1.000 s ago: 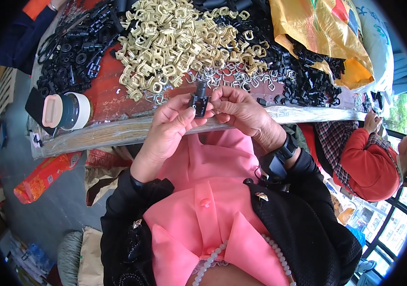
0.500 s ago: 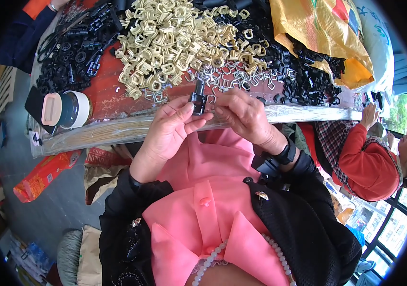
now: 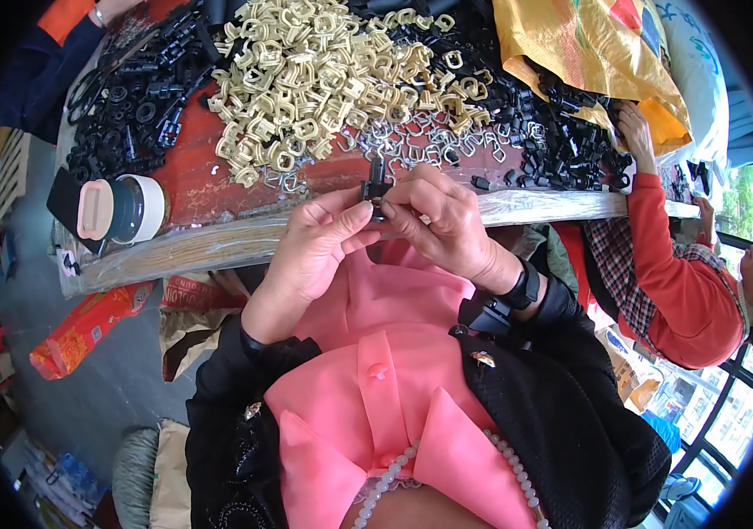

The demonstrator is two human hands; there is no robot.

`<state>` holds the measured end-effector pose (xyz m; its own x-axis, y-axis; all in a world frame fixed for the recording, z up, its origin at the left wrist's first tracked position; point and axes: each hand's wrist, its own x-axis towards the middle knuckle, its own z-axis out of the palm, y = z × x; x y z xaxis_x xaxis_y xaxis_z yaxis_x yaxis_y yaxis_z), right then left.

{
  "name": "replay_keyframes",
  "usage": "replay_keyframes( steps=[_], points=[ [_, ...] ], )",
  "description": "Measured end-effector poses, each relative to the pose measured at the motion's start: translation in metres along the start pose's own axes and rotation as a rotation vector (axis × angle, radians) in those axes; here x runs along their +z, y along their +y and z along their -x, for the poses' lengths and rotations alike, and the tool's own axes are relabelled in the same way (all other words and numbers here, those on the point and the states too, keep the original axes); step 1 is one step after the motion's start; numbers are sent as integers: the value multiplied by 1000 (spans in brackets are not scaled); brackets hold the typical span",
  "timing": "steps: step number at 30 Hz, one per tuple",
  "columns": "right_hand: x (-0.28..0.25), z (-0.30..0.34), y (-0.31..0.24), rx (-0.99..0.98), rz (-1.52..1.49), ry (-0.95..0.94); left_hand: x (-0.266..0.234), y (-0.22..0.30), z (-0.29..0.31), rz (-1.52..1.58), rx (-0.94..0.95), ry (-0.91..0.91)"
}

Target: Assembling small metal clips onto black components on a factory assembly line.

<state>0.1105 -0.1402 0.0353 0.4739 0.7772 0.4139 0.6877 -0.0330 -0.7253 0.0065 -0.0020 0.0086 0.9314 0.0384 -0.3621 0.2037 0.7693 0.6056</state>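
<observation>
Just over the table's near edge I hold a black plastic pipe fitting (image 3: 377, 173), its narrow tube end pointing away from me. My left hand (image 3: 324, 231) is closed on it, thumb and fingers gripping its lower end. From the other side my right hand (image 3: 441, 220) is closed too, thumb and index finger pinched against the fitting. Its fingertips hide part of the fitting, and any small piece between them cannot be made out. Beyond my hands lies a heap of cream plastic clips (image 3: 297, 84), with bent metal wire clips (image 3: 412, 141) along its near side.
Black fittings and rings (image 3: 134, 115) are piled at the left, more black fittings (image 3: 562, 154) at the right. A lidded round container (image 3: 140, 209) stands by the left edge. A yellow woven sack (image 3: 562, 48) lies far right. A co-worker's red-sleeved arm (image 3: 659, 229) reaches in there; another person's hand (image 3: 115, 9) is far left.
My right hand's fingertips have come in from beside the fitting to press against it. At right, the red-sleeved co-worker's arm has reached forward to the black fittings by the sack.
</observation>
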Motion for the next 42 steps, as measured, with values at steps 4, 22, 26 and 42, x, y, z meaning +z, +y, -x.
replay_keyframes(
  steps=[4,22,26,42],
  points=[
    [-4,-2,1,-115,82,-76,2,2,1,-43,-32,-11],
    [-53,0,64,203,422,-2,0,4,-3,36,-55,-1],
    [-58,-3,83,179,406,68,1,2,-3,26,-19,3],
    [-8,-3,32,730,-1049,-90,5,-8,-16,56,159,-79]
  ],
)
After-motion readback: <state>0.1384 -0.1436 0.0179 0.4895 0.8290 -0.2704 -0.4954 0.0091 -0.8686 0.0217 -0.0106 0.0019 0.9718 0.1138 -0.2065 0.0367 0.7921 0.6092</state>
